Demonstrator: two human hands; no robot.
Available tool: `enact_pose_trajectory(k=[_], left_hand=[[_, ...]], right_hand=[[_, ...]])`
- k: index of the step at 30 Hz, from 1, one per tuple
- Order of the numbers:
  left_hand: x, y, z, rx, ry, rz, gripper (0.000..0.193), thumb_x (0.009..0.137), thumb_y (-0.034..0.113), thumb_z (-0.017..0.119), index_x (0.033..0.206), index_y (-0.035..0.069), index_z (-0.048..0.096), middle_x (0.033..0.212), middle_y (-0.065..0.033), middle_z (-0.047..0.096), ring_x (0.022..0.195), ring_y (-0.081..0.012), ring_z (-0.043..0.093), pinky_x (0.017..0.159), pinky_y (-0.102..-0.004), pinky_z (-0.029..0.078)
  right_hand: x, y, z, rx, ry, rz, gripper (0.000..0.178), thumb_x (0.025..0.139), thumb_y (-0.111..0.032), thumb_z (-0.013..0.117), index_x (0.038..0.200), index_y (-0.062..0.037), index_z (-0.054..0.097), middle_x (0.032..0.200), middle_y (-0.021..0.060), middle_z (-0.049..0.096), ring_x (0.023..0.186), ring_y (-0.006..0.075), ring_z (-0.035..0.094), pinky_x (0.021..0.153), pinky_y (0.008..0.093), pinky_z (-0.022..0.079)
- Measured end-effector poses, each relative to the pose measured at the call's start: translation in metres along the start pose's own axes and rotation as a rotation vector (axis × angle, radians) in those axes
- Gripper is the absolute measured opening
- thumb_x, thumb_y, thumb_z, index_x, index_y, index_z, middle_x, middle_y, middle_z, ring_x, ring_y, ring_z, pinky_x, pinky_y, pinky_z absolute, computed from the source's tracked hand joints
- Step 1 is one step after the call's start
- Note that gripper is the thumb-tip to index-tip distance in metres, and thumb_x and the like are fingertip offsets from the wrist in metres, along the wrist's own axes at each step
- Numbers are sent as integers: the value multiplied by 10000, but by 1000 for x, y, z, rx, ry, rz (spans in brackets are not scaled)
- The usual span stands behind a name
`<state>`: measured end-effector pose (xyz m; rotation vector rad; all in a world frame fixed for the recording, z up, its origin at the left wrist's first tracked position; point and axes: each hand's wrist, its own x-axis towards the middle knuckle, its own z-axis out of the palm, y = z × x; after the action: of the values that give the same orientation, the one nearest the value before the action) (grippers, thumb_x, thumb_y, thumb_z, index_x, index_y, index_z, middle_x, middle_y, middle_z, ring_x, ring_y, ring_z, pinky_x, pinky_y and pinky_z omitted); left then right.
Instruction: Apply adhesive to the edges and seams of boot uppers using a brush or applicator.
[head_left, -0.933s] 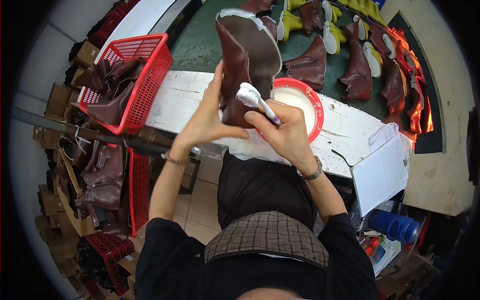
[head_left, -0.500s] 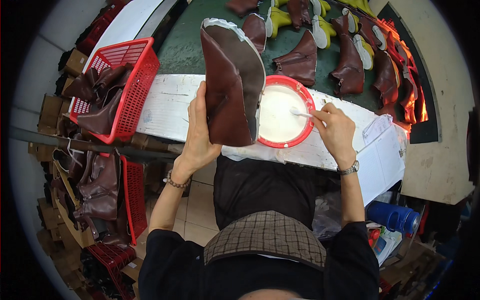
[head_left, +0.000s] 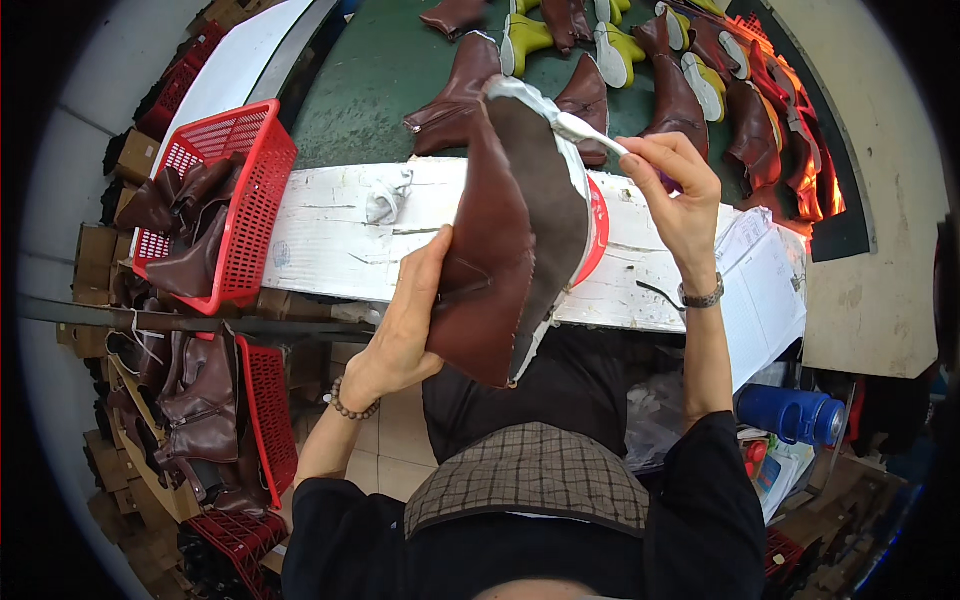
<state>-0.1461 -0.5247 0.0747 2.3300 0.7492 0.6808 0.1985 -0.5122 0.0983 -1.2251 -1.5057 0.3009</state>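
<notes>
My left hand [head_left: 398, 325] grips a brown leather boot upper [head_left: 482, 265] by its lower left side, tilted in front of me, its grey-brown lining facing right. White paste coats the upper's top edge and runs down its right edge. Between the thumb and fingers of my right hand [head_left: 682, 195] is a small white brush [head_left: 592, 134]. Its head touches the coated edge near the top right. Behind the upper, mostly hidden, stands a red bowl [head_left: 599, 236]; only its right rim shows.
Red plastic baskets [head_left: 262, 190] of brown uppers stand at left. Brown uppers [head_left: 462, 95] and yellow boot forms [head_left: 525, 42] lie on the green conveyor [head_left: 345, 100] ahead. A crumpled white scrap [head_left: 388, 196] sits on the white board [head_left: 330, 235]. Papers [head_left: 762, 300] and a blue bottle [head_left: 790, 414] are at right.
The brush has come out of the bowl of white paste, up to the upper's edge. My left hand has brought the upper nearer and to the right, covering most of the bowl.
</notes>
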Motion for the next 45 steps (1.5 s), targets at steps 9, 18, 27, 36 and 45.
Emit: enact_pose_trajectory(k=[9,18,27,36,45], left_hand=[[24,4,5,8,334,-18,1111,797,-33,790,1629,-25,54,1574,-254,321,1381,-367,452,1128,-435,412],[44,-7,5,207,417,78,1074,805,-50,769,1625,-18,77,1584,-254,310,1375,-386,454,1131,-451,409],[65,-17,3,148,650,137,1093,801,-10,800,1623,-20,80,1545,-259,325,1352,-399,460,1098,-453,441],[54,-33,1,297,645,147,934,834,-53,736,1606,-21,210,1580,-226,366,1415,-357,450,1150,-420,408],[-37,-62,-42,-882,340,-618,151,763,-77,586,908,-53,621,667,-62,586,525,-113,470,473,-271,327]], right_hand=[[-52,-14,10,64,13,-18,206,837,2,808,1039,-39,802,932,31,684,741,65,586,608,205,430],[-38,-26,11,29,39,-16,226,827,24,811,1045,-32,800,913,43,686,744,92,613,634,237,476],[-59,-35,15,30,-114,-98,266,775,16,847,1031,-40,805,912,56,688,771,140,658,668,269,522],[-63,-34,11,165,-305,154,126,898,-57,767,1004,9,784,812,79,685,674,139,621,602,276,474],[-52,27,5,-669,-357,-70,126,852,-150,794,960,-84,799,871,18,714,656,206,647,590,304,494]])
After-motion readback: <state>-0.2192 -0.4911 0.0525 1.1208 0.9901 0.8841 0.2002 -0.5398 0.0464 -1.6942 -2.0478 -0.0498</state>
